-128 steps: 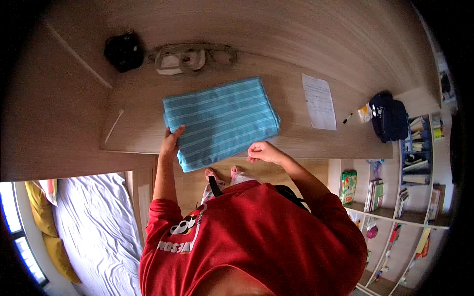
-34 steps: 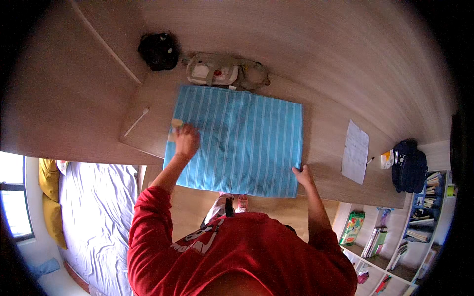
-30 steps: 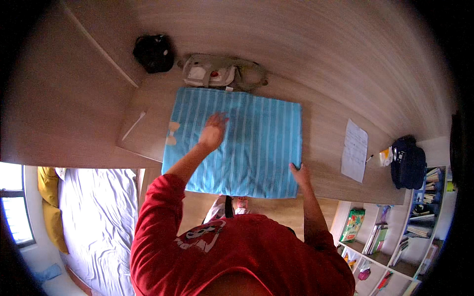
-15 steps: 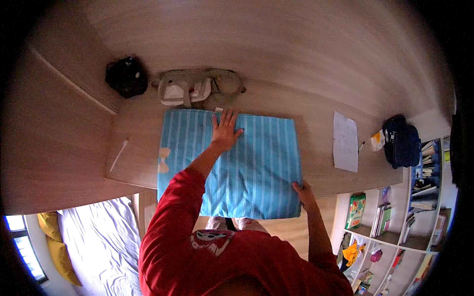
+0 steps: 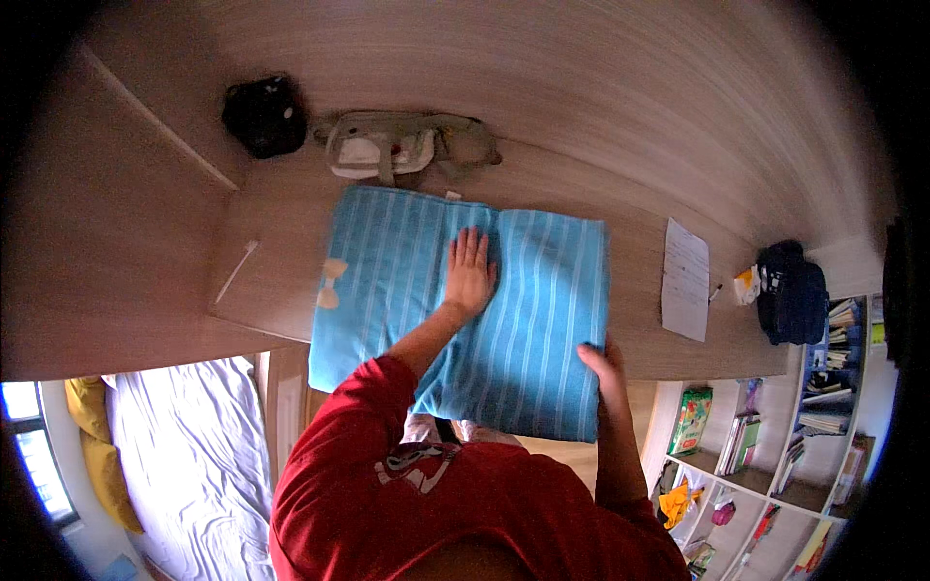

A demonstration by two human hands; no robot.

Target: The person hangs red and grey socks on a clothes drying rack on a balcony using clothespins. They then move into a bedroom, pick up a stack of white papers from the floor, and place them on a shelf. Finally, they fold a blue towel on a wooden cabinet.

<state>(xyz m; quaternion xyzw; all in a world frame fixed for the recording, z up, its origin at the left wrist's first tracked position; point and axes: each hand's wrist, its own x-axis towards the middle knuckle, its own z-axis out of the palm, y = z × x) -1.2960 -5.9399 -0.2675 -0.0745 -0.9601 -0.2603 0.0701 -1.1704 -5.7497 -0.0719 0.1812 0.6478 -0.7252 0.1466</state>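
Note:
A blue folded cloth [image 5: 542,290] with thin white stripes lies over the desk's front edge and overhangs it toward me. A crease runs down its middle, and a pale bow-shaped figure shows on its left part. My left hand [image 5: 470,279] rests flat on the cloth beside that crease, fingers stretched out. At the cloth's right edge my right hand [image 5: 608,373] grips it, thumb on top and the other fingers hidden behind or beneath.
Behind the cloth on the desk [image 5: 639,232] sit a grey-green bag [image 5: 412,145] and a black pouch [image 5: 264,118]. A white stick-like item [image 5: 237,271] lies left. Rightward are a paper sheet [image 5: 685,281], a pen [image 5: 715,291] and a dark blue bag [image 5: 792,295]. Shelves [image 5: 746,474] stand lower right.
The cloth's right part has lifted and bent, making a crease down the middle. My left hand has slid slightly toward me along the cloth; my right hand keeps its edge. The view has shifted slightly.

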